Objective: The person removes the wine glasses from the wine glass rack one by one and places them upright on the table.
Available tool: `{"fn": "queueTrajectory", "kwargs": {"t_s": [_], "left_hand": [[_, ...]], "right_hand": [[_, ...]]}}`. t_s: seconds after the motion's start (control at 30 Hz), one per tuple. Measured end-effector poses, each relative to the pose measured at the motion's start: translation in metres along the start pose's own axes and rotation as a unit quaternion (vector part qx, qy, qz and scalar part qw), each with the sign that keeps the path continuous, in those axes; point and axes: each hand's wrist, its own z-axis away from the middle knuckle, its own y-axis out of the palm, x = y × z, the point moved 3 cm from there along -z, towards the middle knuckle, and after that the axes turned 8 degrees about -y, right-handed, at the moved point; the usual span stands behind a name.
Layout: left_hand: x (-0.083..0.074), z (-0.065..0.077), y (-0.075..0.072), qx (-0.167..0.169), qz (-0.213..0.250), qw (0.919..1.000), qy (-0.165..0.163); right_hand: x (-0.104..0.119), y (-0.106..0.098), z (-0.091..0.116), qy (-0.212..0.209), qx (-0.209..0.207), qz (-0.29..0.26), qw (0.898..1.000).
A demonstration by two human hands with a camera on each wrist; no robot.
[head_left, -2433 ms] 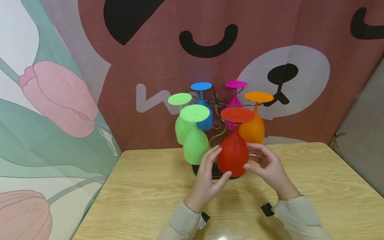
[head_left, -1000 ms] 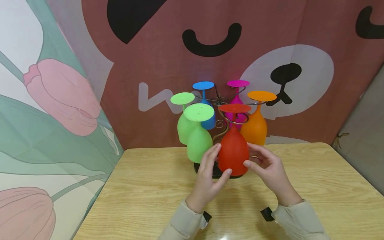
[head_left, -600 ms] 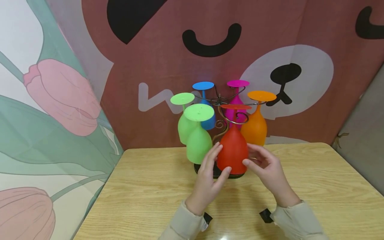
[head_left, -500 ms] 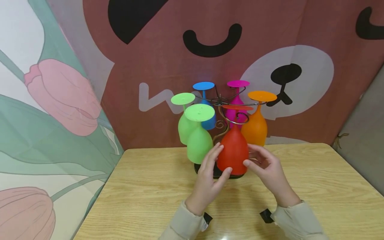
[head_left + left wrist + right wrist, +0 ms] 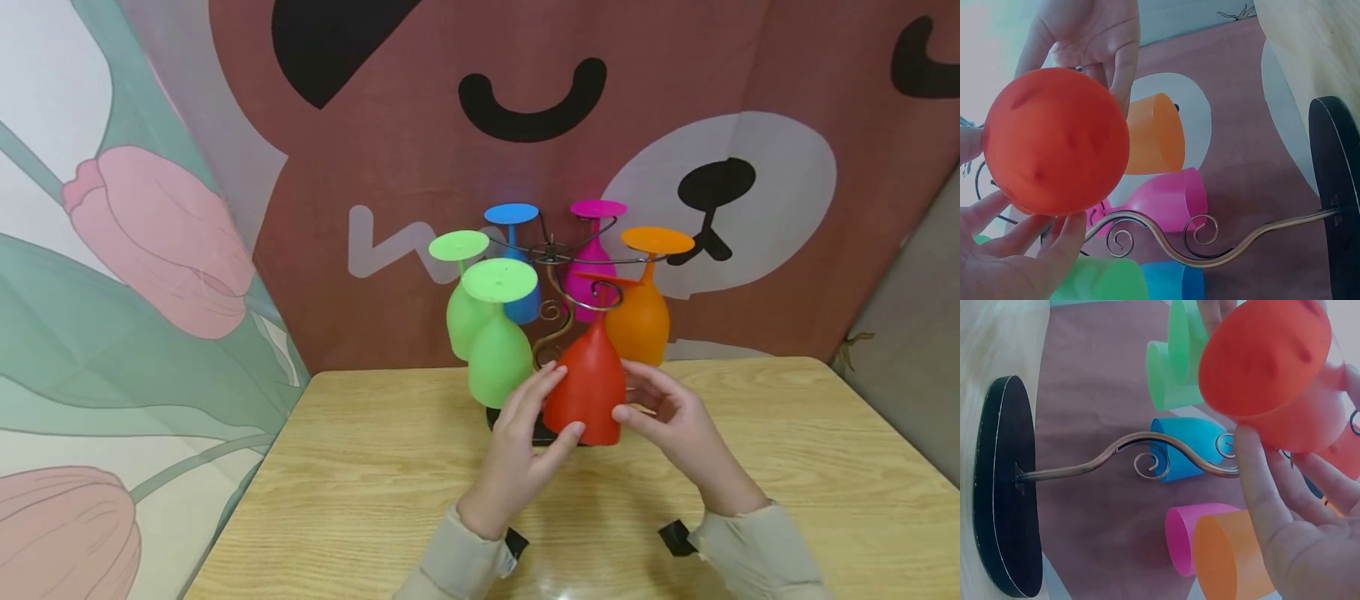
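A red plastic goblet (image 5: 588,387) is held upside down and tilted, its stem leaning right and its foot dipping behind the front curled loop of the metal glass rack (image 5: 551,250). From the left, my left hand (image 5: 513,454) grips the bowl with thumb near the rim and fingers along the side. My right hand (image 5: 678,425) holds the bowl's other side, its thumb at the lower right. In the left wrist view the bowl's round mouth (image 5: 1057,140) faces the camera. The right wrist view has fingers (image 5: 1260,481) of the right hand against the bowl.
Two green goblets (image 5: 498,354), a blue goblet (image 5: 512,215), a magenta goblet (image 5: 597,208) and an orange goblet (image 5: 637,321) hang upside down from the rack. Its black base (image 5: 1010,487) stands on the wooden table (image 5: 360,475). A printed cloth (image 5: 390,167) hangs behind.
The red goblet has tipped over: its foot, earlier level above the loop, has dropped behind it and shifted right. Both hands keep hold of the bowl.
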Motion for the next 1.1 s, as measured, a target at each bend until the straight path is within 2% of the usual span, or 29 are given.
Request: {"fn": "queueTrajectory", "kwargs": {"t_s": [0.2,0.5,0.6,0.87,1.1], "left_hand": [[0.001,-0.001,-0.001,0.024,0.030,0.9985,-0.038],[0.003,-0.003,-0.004,0.047,0.083,0.9950,-0.029],[0.004,-0.005,-0.006,0.047,0.089,0.9948,-0.018],[0.012,-0.007,-0.009,0.028,0.089,0.9949,0.039],[0.014,-0.006,-0.005,0.044,0.089,0.9942,0.041]], "right_hand": [[0.000,0.000,0.000,0.042,0.004,0.006,0.999],[0.004,-0.003,0.000,0.064,0.023,-0.035,0.997],[0.005,-0.003,0.000,0.068,0.027,-0.046,0.996],[0.009,-0.001,0.000,0.063,0.032,-0.073,0.995],[0.008,0.001,0.001,0.081,0.042,-0.135,0.987]]}}
